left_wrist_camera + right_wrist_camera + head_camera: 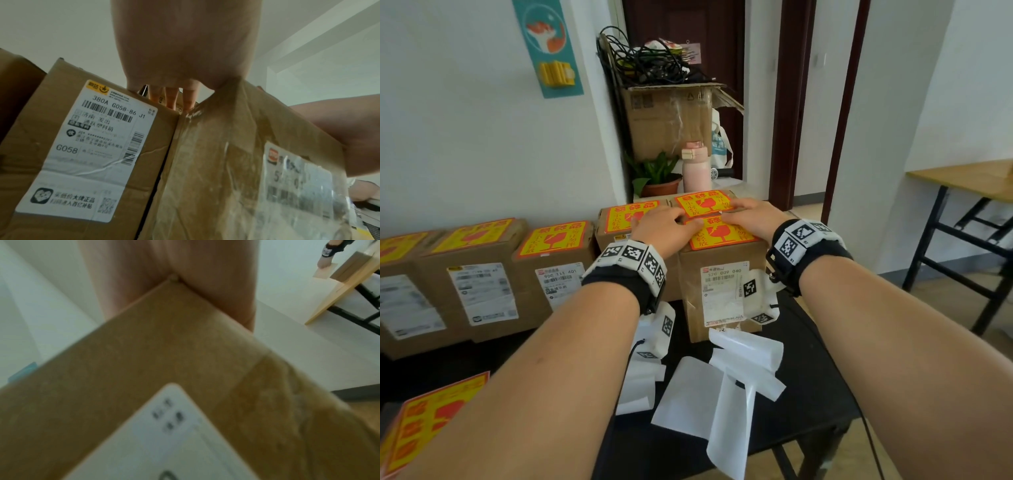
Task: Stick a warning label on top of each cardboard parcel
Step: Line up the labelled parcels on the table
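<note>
Both hands lie palm-down on the top of the nearest cardboard parcel [719,274], pressing a yellow-and-red warning label [717,234] flat. The left hand [664,226] rests with its fingers [681,216] loosely spread over the label's far left corner; the right hand [751,216] lies with fingers extended along the label's far edge, fingertips nearly meeting those of the left. Neither hand grips anything. Just beyond the fingertips stands a second labelled parcel [702,204]; to the left of the left fingers stands another [619,222], then a row of labelled parcels [551,267]. Nearer than the wrists, white backing sheets [722,387] lie scattered on the dark table [808,394]. An unused label [424,421] lies at far left.
</note>
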A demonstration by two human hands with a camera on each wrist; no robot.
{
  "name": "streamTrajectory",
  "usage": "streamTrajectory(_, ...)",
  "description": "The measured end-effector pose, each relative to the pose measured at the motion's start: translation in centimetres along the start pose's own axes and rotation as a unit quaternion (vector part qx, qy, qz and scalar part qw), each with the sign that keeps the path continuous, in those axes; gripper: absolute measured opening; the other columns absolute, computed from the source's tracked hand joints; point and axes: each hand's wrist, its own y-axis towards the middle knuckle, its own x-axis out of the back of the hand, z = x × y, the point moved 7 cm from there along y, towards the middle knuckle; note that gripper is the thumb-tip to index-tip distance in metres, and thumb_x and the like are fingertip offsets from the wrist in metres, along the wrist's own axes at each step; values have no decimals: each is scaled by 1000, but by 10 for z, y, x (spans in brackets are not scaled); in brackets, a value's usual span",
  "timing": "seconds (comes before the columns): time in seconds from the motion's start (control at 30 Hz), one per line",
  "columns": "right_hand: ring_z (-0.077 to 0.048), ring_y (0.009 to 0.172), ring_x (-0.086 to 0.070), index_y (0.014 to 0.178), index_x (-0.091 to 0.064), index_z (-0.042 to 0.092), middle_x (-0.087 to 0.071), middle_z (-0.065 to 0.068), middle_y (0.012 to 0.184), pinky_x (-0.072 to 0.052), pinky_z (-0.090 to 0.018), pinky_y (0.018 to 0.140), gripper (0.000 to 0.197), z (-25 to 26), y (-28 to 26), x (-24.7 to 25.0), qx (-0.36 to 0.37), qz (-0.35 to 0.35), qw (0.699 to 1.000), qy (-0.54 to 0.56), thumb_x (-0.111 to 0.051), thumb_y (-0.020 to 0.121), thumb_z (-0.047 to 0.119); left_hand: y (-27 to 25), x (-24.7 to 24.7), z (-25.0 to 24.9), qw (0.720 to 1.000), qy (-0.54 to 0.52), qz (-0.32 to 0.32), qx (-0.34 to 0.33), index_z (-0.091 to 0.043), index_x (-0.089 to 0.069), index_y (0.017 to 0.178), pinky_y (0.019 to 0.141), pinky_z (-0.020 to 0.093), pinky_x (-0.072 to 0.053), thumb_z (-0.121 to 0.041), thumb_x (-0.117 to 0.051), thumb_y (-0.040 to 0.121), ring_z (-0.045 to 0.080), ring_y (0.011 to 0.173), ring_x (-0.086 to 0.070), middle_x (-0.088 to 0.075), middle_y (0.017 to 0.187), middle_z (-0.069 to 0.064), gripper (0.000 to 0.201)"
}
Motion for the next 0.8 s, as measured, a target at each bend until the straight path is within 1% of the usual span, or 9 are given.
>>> streamTrajectory(0.1,-20,116,-60,141,-49,33,-59,-2,134,-47,-38,103,53,2,-4,5,-5,-28,999,-28,-57,92,50,-4,6,-5,1000,-18,-14,-20,-24,-63,116,107,52,-33,-61,-37,92,22,124,-48,-57,128,-3,51)
streamTrajectory(0.23,-22,104,-66,129,-60,21,-67,-2,114,-52,-40,96,38,15,-14,12,11,-68,997,31,-56,95,37,-13,21,-4,997,-41,-53,-24,-22,-66,116,109,46,-34,-51,-37,96,22,131,-45,-58,134,1,45)
streamTrajectory(0.3,-22,104,-65,125,-61,15,-67,-6,116,-52,-41,95,37,27,-19,16,24,-101,994,38,-56,93,34,-23,32,-5,996,-45,-76,-22,-19,-66,117,107,40,-37,-42,-39,98,23,131,-45,-57,134,6,40)
streamTrajectory(0.4,-22,111,-60,132,-57,14,-61,-5,127,-50,-38,96,44,53,-35,18,66,-149,986,21,-54,92,32,-41,52,-2,992,-43,-119,-11,-12,-66,111,92,35,-41,-28,-38,99,26,115,-54,-60,123,10,34)
streamTrajectory(0.47,-26,107,-61,121,-64,8,-64,-10,121,-50,-41,94,35,72,-48,14,114,-171,978,19,-52,93,25,-55,64,8,988,-57,-142,10,-9,-63,121,95,36,-42,-24,-40,99,28,116,-54,-58,128,12,35)
streamTrajectory(0.53,-27,112,-58,115,-67,4,-64,-13,121,-47,-38,96,30,90,-62,6,147,-179,972,19,-50,94,18,-67,73,19,987,-62,-146,20,-9,-61,127,99,37,-42,-22,-41,98,29,118,-54,-56,132,13,37)
streamTrajectory(0.63,-21,115,-57,120,-67,15,-64,-4,124,-44,-26,90,32,106,-77,-14,161,-176,971,31,-49,94,21,-87,86,37,989,-52,-134,33,-9,-59,129,100,36,-41,-19,-40,99,30,120,-52,-54,133,14,37)
streamTrajectory(0.7,-16,117,-56,124,-65,17,-62,1,128,-39,-20,89,33,114,-86,-30,168,-166,971,36,-50,95,21,-102,93,52,991,-33,-122,45,-10,-58,128,98,35,-42,-18,-37,97,30,121,-52,-54,133,13,38)
streamTrajectory(0.8,-16,116,-57,123,-65,16,-63,0,127,-43,-24,94,32,126,-102,-59,187,-144,971,38,-50,96,18,-132,104,80,989,-21,-112,90,-10,-62,124,95,36,-43,-16,-41,97,33,118,-54,-57,129,15,35)
